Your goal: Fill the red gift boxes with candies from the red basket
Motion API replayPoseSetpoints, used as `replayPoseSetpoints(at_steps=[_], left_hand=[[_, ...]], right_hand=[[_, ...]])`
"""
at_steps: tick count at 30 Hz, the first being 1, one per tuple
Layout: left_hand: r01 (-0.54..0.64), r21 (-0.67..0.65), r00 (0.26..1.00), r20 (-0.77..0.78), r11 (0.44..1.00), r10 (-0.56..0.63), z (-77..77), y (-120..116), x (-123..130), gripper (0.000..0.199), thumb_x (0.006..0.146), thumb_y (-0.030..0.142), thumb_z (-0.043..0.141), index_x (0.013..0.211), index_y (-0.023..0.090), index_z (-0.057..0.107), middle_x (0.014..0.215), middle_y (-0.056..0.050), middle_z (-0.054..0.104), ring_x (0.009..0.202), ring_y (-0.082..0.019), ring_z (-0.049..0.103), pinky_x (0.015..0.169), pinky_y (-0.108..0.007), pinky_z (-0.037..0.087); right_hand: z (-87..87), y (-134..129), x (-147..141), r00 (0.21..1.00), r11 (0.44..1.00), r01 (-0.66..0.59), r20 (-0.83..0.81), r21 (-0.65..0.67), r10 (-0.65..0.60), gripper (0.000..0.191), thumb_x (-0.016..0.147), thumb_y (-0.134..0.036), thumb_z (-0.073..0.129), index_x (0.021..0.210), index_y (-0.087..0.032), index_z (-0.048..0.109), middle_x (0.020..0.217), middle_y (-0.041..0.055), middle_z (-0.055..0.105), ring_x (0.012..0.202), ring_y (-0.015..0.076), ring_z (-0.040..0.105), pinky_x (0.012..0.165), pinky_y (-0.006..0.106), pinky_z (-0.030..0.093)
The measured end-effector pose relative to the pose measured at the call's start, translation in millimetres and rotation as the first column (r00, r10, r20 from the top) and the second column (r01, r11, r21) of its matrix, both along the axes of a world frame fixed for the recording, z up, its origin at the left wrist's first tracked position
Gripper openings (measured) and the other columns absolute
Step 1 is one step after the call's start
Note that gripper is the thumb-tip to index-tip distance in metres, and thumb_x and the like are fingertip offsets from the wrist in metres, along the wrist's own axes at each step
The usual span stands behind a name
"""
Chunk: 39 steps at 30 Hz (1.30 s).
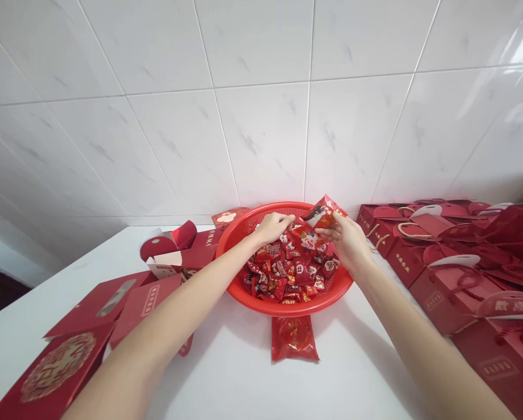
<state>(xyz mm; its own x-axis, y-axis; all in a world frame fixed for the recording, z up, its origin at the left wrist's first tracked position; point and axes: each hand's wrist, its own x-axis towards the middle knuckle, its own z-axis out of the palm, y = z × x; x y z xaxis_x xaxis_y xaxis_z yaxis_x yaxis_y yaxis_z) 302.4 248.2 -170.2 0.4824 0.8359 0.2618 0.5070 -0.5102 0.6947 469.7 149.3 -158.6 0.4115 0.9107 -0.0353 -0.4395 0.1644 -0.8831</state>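
A red plastic basket (239, 298) holds many small red-wrapped candies (283, 271). My left hand (275, 227) is over the basket's back left part, its fingers closed; what they grip, if anything, is too small to name. Over the back right of the basket, my right hand (342, 236) grips a red packet (320, 213) between thumb and fingers. A second red packet (307, 239) with a colourful print lies just below that one, near my right fingertips. One larger red packet (293, 338) rests on the white table at the basket's front edge.
Red cardboard boxes with rope handles (440, 280) stand in rows on the right. Flat and partly folded red boxes (143, 297) lie on the left of the white table (226, 373). A white tiled wall (261, 134) rises directly behind the basket.
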Motion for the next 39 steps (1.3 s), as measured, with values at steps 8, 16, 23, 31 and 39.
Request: replayPoseSetpoints(at_steps=[8,16,23,31,39], left_hand=[[0.159,-0.018,0.987,-0.029,0.987,-0.160,-0.5,-3,0,0.023,0.080,0.028,0.060,0.097,0.018,0.070,0.103,-0.005,0.073,0.099,-0.021,0.066,0.090,-0.029,0.049],[0.262,-0.027,0.955,-0.135,0.965,-0.263,-3.7,-6,-1,0.042,0.080,0.051,0.066,0.103,0.017,0.071,0.104,-0.007,0.074,0.098,-0.025,0.067,0.086,-0.033,0.049],[0.279,0.030,0.954,-0.121,0.960,-0.274,6.0,-9,-1,0.037,0.085,0.052,0.060,0.086,0.015,0.070,0.082,-0.004,0.071,0.076,-0.019,0.061,0.071,-0.028,0.044],[0.343,-0.037,0.939,0.010,0.939,-0.343,6.2,-5,-2,0.040,0.084,0.053,0.063,0.083,0.013,0.069,0.080,-0.003,0.067,0.075,-0.017,0.058,0.070,-0.027,0.042],[0.369,-0.044,0.929,0.053,0.929,-0.366,5.9,-5,-2,0.041,0.086,0.054,0.061,0.078,0.014,0.066,0.074,-0.001,0.063,0.070,-0.015,0.054,0.067,-0.026,0.041]], right_hand=[[0.1,0,0,1.000,1.000,-0.008,0.008,-0.017,0.008,0.015,0.090,-0.022,0.057,0.076,-0.017,0.063,0.067,0.0027,0.072,0.055,0.0151,0.070,0.054,0.022,0.053],[1.7,-1,0,0.999,1.000,-0.025,-0.037,-0.013,0.024,0.022,0.093,-0.024,0.050,0.076,-0.018,0.062,0.069,0.0031,0.074,0.058,0.0157,0.071,0.059,0.024,0.055],[3.8,1,0,0.989,0.999,0.030,-0.145,-0.031,-0.034,0.023,0.096,-0.021,0.046,0.079,-0.018,0.061,0.068,0.0018,0.073,0.061,0.0160,0.073,0.066,0.025,0.057],[9.4,-2,-1,0.976,0.996,0.067,-0.204,-0.062,-0.078,0.026,0.098,-0.017,0.043,0.079,-0.017,0.062,0.068,-0.0004,0.072,0.060,0.0137,0.072,0.064,0.022,0.056],[8.1,-1,0,0.981,0.997,0.048,-0.184,-0.056,-0.058,0.022,0.096,-0.019,0.044,0.081,-0.018,0.060,0.074,0.0017,0.073,0.065,0.0153,0.074,0.070,0.024,0.057]])
